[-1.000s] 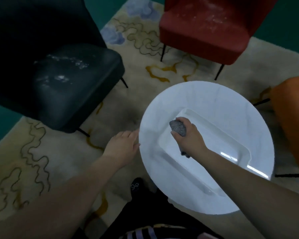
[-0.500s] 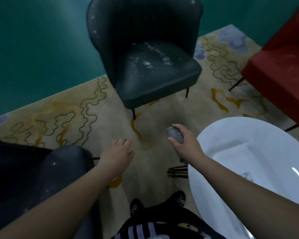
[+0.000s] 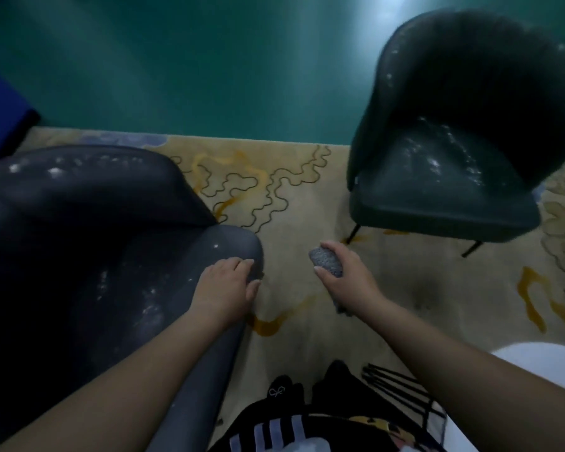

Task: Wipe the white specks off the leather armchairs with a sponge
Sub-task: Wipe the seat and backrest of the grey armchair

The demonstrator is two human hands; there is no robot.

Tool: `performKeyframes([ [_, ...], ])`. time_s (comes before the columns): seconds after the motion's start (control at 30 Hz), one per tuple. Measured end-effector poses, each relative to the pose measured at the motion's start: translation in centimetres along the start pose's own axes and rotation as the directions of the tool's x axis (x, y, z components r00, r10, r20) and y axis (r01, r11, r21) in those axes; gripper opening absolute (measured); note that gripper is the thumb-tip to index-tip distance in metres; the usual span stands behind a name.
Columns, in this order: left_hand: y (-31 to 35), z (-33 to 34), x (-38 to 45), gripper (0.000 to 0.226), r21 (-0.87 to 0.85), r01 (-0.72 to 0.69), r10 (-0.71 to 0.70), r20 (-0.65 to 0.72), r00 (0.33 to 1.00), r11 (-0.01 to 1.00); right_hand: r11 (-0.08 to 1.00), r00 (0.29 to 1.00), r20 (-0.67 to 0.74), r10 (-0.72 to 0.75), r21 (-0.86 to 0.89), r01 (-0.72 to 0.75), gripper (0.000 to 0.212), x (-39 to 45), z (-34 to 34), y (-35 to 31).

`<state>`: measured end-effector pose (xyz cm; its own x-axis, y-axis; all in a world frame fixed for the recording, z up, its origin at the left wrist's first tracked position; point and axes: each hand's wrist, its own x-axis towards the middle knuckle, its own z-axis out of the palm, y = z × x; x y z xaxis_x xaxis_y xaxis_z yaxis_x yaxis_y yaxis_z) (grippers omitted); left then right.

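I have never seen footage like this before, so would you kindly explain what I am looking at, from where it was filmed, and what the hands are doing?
There is no machine here: a camera worn on a person's head looks forward and down at their own bare arms. The right hand holds a grey sponge in a curled grip above the patterned rug. The left hand rests on the edge of the near dark armchair, which is dotted with white specks. A second dark armchair, also speckled, stands further off at the right. The edge of a white table shows at the lower right.
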<state>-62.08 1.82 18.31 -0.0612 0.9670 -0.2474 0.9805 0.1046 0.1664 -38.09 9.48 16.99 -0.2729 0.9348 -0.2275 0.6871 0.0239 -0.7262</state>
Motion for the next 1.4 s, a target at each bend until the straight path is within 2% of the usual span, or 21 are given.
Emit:
performKeyframes([
  [0.13, -3.6, 0.4, -3.0, 0.052, -0.039, 0.194, -0.194, -0.01, 0.981, 0.98, 0.993, 0.986, 0.125, -0.106, -0.032, 0.111, 0.046, 2.2, 2.8, -3.8],
  [0.3, -6.8, 1.6, -6.9, 0.05, -0.11, 0.434, -0.44, -0.028, 0.898, 0.894, 0.966, 0.923, 0.295, -0.248, -0.003, 0.26, 0.049, 4.7, 6.7, -7.2],
  [0.47, -7.6, 2.9, -9.3, 0.051, -0.197, 0.639, -0.656, -0.024, 0.755, 0.743, 0.922, 0.81, 0.474, -0.345, 0.009, 0.387, 0.047, 7.3, 9.5, -9.2],
  [0.67, -7.0, 4.8, -11.5, 0.05, -0.295, 0.794, -0.832, -0.008, 0.555, 0.532, 0.867, 0.691, 0.617, -0.377, -0.027, 0.498, 0.043, 10.0, 12.1, -11.5],
  [0.83, -6.5, 6.7, -14.0, 0.052, -0.368, 0.863, -0.925, 0.019, 0.379, 0.346, 0.81, 0.597, 0.679, -0.428, -0.005, 0.586, 0.045, 10.7, 15.1, -12.7],
  [1.07, -6.6, 9.5, -19.1, 0.054, -0.429, 0.89, -0.975, 0.08, 0.208, 0.154, 0.754, 0.455, 0.77, -0.447, 0.051, 0.655, 0.045, 8.6, 20.1, -14.2],
  [1.27, -7.7, 12.7, -22.9, 0.054, -0.465, 0.883, -0.981, 0.129, 0.145, 0.07, 0.753, 0.389, 0.827, -0.405, 0.061, 0.655, 0.046, 5.0, 25.3, -15.7],
  [1.4, -9.0, 15.2, -24.3, 0.055, -0.498, 0.866, -0.985, 0.127, 0.115, 0.037, 0.737, 0.317, 0.864, -0.391, 0.088, 0.67, 0.046, 3.1, 29.6, -15.7],
])
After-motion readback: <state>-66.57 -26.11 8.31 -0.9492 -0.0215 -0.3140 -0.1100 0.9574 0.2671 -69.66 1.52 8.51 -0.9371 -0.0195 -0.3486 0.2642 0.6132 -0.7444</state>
